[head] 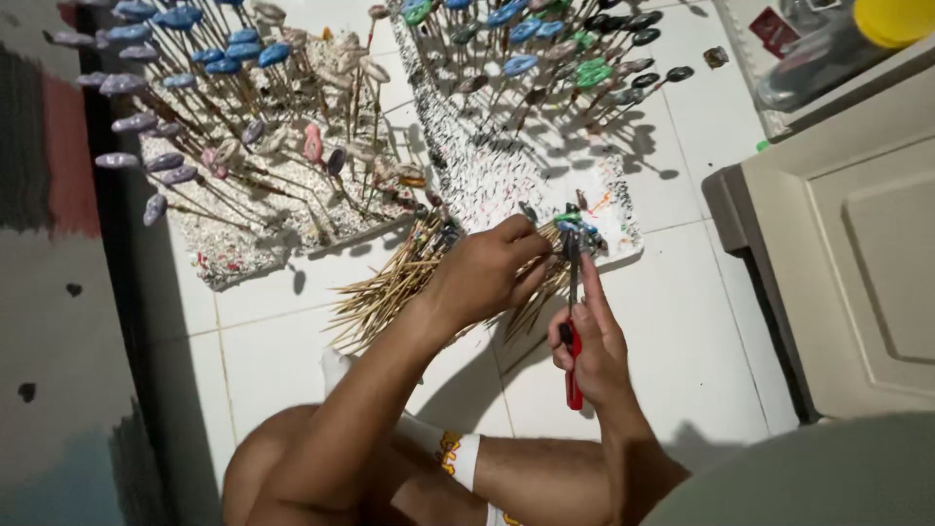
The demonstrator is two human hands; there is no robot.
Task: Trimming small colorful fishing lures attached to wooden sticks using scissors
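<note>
— So, what are the hands doing?
— Left hand (484,273) pinches a bundle of wooden sticks (399,282) lying on the white tiled floor (682,321). Right hand (592,341) is closed around red-handled pliers (573,321), whose tip meets the stick ends.
— And around them?
— Just beyond, foam boards (487,185) hold upright sticks topped with painted pieces (224,66)

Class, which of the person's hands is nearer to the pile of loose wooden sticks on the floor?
Left. The left hand reaches over the pile of sticks; the right hand holds red-handled pliers off to the pile's right.
</note>
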